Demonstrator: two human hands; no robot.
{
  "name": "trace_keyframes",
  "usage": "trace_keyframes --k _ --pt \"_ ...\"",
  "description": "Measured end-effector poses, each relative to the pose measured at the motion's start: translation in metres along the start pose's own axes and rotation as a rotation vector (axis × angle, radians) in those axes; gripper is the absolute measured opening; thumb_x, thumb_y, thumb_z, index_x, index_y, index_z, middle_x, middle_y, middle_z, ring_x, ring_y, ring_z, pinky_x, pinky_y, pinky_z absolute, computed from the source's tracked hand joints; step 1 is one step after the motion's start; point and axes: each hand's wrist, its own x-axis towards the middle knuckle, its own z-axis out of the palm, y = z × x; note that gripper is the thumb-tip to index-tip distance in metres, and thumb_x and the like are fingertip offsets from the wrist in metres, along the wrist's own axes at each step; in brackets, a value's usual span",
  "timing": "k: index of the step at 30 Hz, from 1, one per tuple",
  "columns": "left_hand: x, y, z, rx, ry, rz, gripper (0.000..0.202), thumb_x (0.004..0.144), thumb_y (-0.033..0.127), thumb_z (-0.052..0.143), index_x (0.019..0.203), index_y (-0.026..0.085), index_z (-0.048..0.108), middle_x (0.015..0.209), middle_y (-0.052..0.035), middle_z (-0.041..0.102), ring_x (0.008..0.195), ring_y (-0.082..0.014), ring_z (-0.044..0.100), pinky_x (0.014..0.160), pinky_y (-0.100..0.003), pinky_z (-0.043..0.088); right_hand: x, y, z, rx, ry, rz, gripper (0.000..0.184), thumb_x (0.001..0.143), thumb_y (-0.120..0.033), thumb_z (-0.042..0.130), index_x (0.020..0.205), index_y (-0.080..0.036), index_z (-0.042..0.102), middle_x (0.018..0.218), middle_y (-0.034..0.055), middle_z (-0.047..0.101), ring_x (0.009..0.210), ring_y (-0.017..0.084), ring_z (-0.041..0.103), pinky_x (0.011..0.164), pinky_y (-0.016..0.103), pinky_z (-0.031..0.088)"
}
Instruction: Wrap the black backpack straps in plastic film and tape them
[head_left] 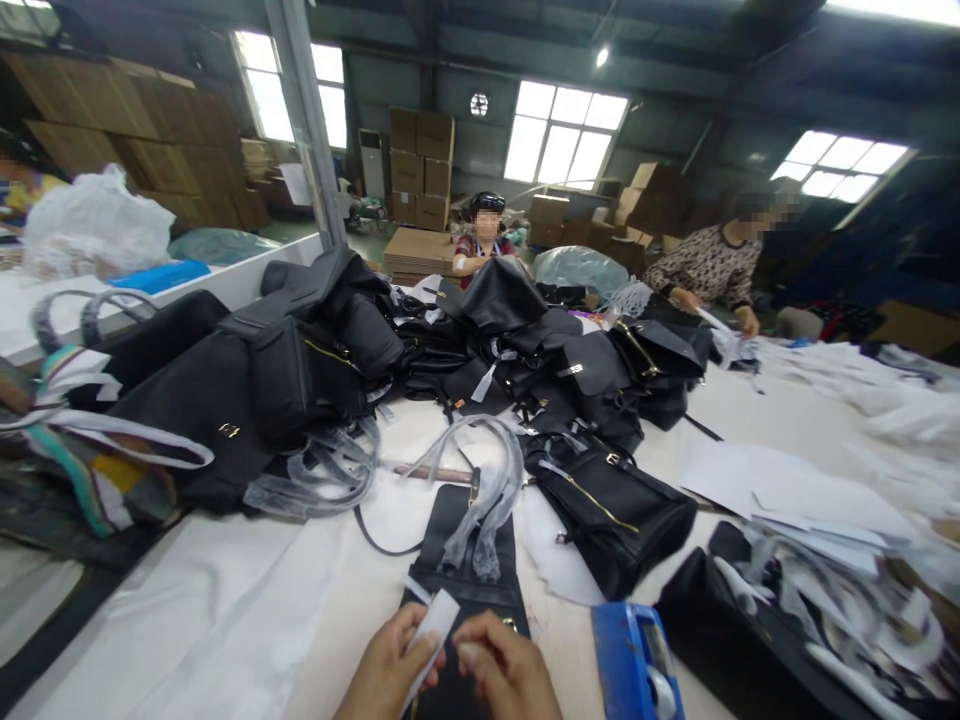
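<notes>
My left hand is closed in a pinch on a white paper strip at the bottom edge of the head view. My right hand is closed beside it, fingertips meeting the same strip. Both hands hover over a flat black bag lying on the white table. The bag's handles are wrapped in clear plastic.
A heap of black handbags covers the table's middle and left. Another black bag lies right of mine, with a blue tape dispenser near my right hand. White paper sheets pile at right. Two people work at the far side.
</notes>
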Motion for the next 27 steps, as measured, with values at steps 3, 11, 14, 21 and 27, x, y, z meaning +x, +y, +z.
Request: trace_keyframes --k 3,11,14,21,27 --pt "0.0 -0.002 -0.002 -0.005 -0.022 0.03 0.037 0.076 0.047 0.062 0.091 0.014 0.059 0.07 -0.0021 0.062 0.06 -0.013 0.053 0.058 -0.025 0.039 0.024 -0.023 0.008 -0.118 0.036 -0.145 0.015 0.084 -0.018 0.05 0.078 -0.021 0.064 0.07 -0.0016 0.062 0.068 0.014 0.057 0.062 0.022 0.04" --pt "-0.002 0.006 -0.014 -0.084 -0.051 0.04 0.027 0.084 0.039 0.055 0.095 0.014 0.056 0.072 -0.0021 0.06 0.06 -0.0115 0.051 0.058 -0.024 0.037 0.033 -0.03 0.015 -0.386 0.053 -0.221 0.017 0.085 -0.013 0.047 0.086 -0.023 0.061 0.081 -0.0002 0.062 0.077 0.014 0.059 0.07 0.021 0.039" --pt "-0.001 0.009 -0.016 -0.099 -0.065 0.03 0.027 0.085 0.038 0.054 0.095 0.013 0.056 0.072 -0.0022 0.06 0.059 -0.0114 0.05 0.057 -0.024 0.036 0.036 -0.029 0.018 -0.398 0.057 -0.198 0.017 0.086 -0.014 0.047 0.087 -0.024 0.06 0.082 -0.0005 0.062 0.077 0.014 0.06 0.069 0.021 0.039" --pt "-0.002 0.021 -0.018 -0.155 -0.096 -0.034 0.025 0.085 0.037 0.056 0.091 0.013 0.058 0.071 -0.0018 0.06 0.059 -0.01 0.047 0.06 -0.023 0.035 0.049 -0.022 0.016 -0.058 0.073 0.077 0.033 0.078 -0.018 0.057 0.109 -0.023 0.046 0.066 -0.0064 0.058 0.062 0.015 0.058 0.06 0.023 0.04" --pt "0.003 0.021 -0.024 -0.411 -0.108 -0.124 0.019 0.084 0.032 0.058 0.089 0.014 0.057 0.066 -0.0013 0.057 0.053 -0.0082 0.045 0.054 -0.021 0.032 0.058 -0.017 0.024 0.125 0.066 0.117 0.028 0.079 -0.023 0.056 0.106 -0.022 0.048 0.064 -0.0063 0.056 0.056 0.014 0.053 0.054 0.023 0.038"
